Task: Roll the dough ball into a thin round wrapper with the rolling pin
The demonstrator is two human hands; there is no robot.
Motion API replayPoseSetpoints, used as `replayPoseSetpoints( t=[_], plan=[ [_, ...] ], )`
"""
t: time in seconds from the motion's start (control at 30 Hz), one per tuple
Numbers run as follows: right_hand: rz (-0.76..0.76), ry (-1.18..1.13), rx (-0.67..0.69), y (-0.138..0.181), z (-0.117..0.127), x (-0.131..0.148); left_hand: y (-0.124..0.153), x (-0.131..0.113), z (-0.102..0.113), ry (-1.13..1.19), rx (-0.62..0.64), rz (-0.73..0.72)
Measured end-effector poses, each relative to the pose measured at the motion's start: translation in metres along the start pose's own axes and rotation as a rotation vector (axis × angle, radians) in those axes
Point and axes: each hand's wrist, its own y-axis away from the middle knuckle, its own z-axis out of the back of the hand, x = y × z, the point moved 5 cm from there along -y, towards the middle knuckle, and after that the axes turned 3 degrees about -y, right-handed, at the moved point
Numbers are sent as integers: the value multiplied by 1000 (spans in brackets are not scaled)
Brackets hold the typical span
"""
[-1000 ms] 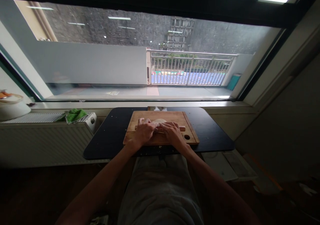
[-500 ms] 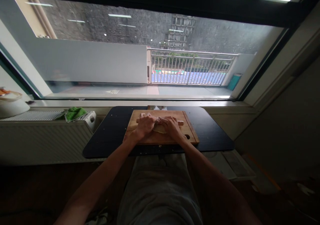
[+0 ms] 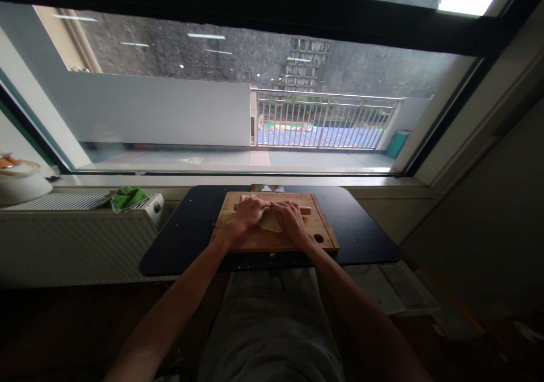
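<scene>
A wooden cutting board (image 3: 246,240) lies on a small dark table. Across its far half runs a wooden rolling pin (image 3: 306,211), its ends showing past both hands. My left hand (image 3: 250,211) is closed over the left part of the pin. My right hand (image 3: 289,216) is closed over the right part, with the two thumbs close together at the middle. Under and in front of the pin lies a flat pale piece of dough (image 3: 271,223), partly covered by the hands.
The dark table (image 3: 361,229) stands against the window sill (image 3: 212,179). To the left is a white radiator (image 3: 85,246) with a green cloth (image 3: 128,198) on top and a white pot (image 3: 21,183) further left. A round hole (image 3: 318,238) pierces the board's near right corner.
The view has tilted up slightly, so everything sits a little lower. More of the dough shows in front of the pin, and both hands stay on the pin.
</scene>
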Motion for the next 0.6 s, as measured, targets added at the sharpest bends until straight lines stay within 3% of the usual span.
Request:
replayPoseSetpoints(
  t=[0.37,0.6],
  plan=[
    [80,-96,-20,39,12,5,40,-11,-3,6,-81,-102],
    [100,-98,-5,58,20,17,62,-20,0,-22,-24,-105]
  ],
)
